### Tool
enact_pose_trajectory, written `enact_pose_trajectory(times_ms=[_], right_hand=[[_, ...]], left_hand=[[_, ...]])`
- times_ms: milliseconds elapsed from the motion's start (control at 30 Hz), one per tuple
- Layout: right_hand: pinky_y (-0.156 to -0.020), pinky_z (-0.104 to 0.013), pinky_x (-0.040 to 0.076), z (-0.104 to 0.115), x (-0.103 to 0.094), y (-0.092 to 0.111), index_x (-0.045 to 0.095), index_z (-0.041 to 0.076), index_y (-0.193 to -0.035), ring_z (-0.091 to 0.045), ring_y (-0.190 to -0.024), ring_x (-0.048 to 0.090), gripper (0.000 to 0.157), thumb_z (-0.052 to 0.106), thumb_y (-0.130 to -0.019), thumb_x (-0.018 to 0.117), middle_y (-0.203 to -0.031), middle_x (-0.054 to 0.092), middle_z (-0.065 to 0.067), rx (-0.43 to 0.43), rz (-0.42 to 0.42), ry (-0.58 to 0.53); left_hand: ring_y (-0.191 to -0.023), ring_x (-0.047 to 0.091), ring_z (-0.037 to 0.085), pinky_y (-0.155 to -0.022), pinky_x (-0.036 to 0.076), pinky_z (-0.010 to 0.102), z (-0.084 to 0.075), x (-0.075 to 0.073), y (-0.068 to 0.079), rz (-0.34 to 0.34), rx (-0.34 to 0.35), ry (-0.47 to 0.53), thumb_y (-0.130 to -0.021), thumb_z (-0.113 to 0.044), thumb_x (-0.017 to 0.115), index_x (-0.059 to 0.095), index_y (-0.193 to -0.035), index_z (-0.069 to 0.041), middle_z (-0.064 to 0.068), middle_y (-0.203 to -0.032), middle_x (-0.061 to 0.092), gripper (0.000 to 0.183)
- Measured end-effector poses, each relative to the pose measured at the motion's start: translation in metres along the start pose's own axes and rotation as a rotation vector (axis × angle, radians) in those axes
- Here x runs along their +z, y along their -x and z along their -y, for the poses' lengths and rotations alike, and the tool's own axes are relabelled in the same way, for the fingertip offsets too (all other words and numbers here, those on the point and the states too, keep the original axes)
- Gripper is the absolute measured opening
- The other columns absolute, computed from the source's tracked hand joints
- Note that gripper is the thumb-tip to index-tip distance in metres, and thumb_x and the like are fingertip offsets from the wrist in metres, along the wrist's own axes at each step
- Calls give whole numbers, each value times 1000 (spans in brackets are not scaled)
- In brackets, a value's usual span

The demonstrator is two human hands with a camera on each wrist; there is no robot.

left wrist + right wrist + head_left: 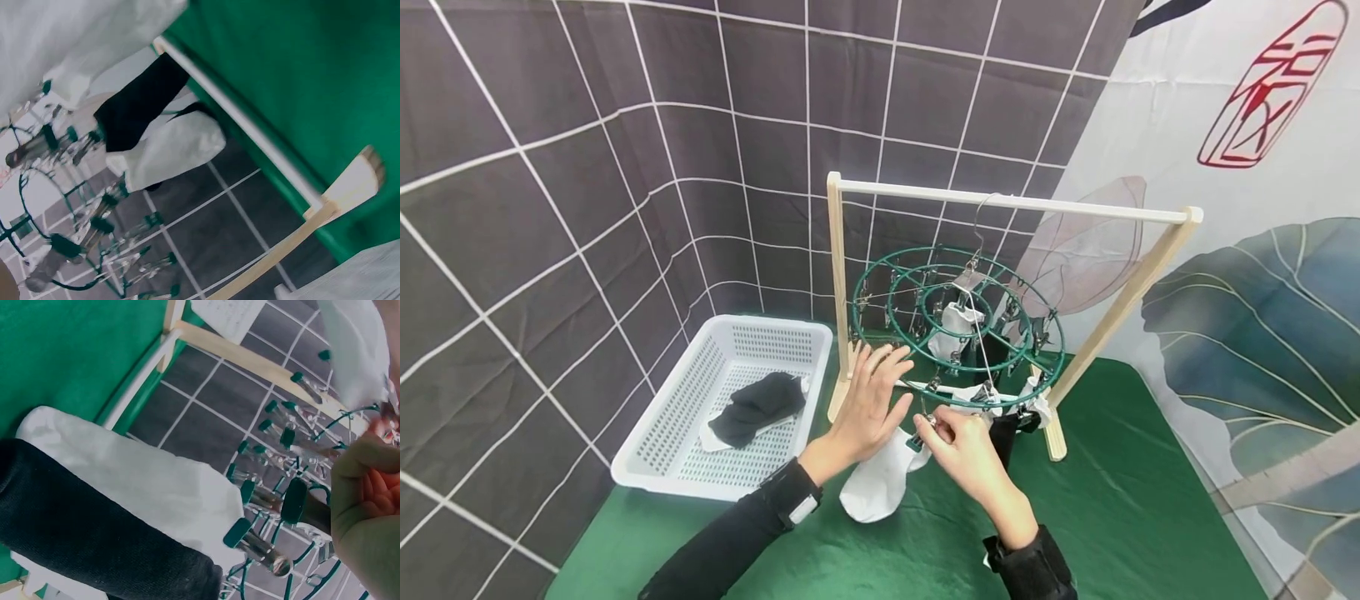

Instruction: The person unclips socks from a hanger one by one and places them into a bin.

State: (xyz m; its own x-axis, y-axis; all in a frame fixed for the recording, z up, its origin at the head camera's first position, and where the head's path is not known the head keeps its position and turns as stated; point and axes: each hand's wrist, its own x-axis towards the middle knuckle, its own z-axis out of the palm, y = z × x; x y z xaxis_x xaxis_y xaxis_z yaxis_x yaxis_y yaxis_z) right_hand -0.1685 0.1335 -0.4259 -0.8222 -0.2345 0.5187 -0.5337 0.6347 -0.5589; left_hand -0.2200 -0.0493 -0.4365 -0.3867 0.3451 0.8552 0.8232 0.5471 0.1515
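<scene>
Pinching a green-tipped metal clip [914,442], my right hand [967,454] is probably securing the white fabric sock [876,485] under the round green rack [1063,348]; left hand [868,406] is showing spread fingers; next move is seemingly requiring release.

Soft, even light in the head view; dimmer, hazier wrist views.
White cloth [81,40] blurs, seemingly from motion, upper left in the left-wrist view; green tabletop [940,546] gleams faintly, head view's lower centre.
</scene>
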Motion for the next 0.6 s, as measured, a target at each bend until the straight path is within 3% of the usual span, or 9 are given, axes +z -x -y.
enact_pose_trajectory(times_ms=[67, 167, 267, 333, 400, 467, 533, 600], right_hand=[[-45, -19, 26, -1, 1, -1, 44, 21, -62, 1, -45, 27, 36, 29, -90, 65, -53, 27, 16, 10, 23, -2], [-45, -18, 25, -2, 1, -1, 45, 22, -63, 1, -45, 26, 36, 32, -89, 67, -53, 26, 16, 15, 27, 9], [-46, -18, 24, -3, 1, 0, 44, 22, -61, 1, -45, 25, 37, 31, -87, 69, -53, 25, 17, 4, 9, 14], [-45, -18, 23, -4, 1, 0, 43, 21, -61, 2, -45, 24, 38, 31, -87, 69, -52, 25, 16, -4, -1, 15], [-45, -18, 23, -5, 1, 0, 43, 21, -60, 2, -44, 24, 39, 30, -87, 69, -52, 25, 16, -9, -4, 16], [-44, -18, 23, -6, 2, -1, 43, 21, -60, 2, -44, 24, 39, 30, -87, 69, -52, 26, 16, -5, -9, 18], [-44, -18, 24, -9, 2, -1, 43, 21, -59, 1, -44, 25, 39, 30, -87, 70, -52, 26, 16, -2, -25, 37], [-44, -19, 24, -11, 3, -1, 42, 21, -58, 1, -44, 26, 41, 30, -86, 70, -52, 27, 16, 9, -44, 52]], left_hand=[[-139, 23, 33, -111, 15, 57, -3, 3, 8, 8, -104, 23, -102, -31, 31, 31, -139, -7, 13, -150, 28, 44], [-140, 18, 31, -111, 17, 52, -14, 7, 21, -59, -396, 184, -102, -27, 34, 23, -144, -7, 13, -154, 18, 48], [-132, 31, 27, -107, 26, 45, -30, 10, 32, -169, -739, 448, -103, -22, 35, 24, -144, -6, 15, -144, 32, 45], [-123, 41, 28, -102, 32, 43, -40, 9, 36, -185, -898, 574, -104, -19, 32, 31, -139, -3, 17, -131, 44, 38], [-113, 51, 34, -96, 38, 43, -47, 4, 36, -107, -988, 639, -105, -18, 27, 41, -131, 0, 20, -115, 56, 34], [-101, 59, 36, -88, 45, 40, -51, -5, 33, 14, -1021, 660, -106, -19, 24, 51, -122, 4, 22, -102, 63, 39], [-87, 62, 31, -78, 47, 34, -52, -9, 34, 124, -1033, 648, -106, -22, 22, 61, -109, 4, 18, -91, 66, 47], [-75, 59, 21, -67, 46, 28, -46, -5, 42, 191, -1045, 639, -106, -31, 24, 65, -97, 1, 11, -81, 65, 53]])
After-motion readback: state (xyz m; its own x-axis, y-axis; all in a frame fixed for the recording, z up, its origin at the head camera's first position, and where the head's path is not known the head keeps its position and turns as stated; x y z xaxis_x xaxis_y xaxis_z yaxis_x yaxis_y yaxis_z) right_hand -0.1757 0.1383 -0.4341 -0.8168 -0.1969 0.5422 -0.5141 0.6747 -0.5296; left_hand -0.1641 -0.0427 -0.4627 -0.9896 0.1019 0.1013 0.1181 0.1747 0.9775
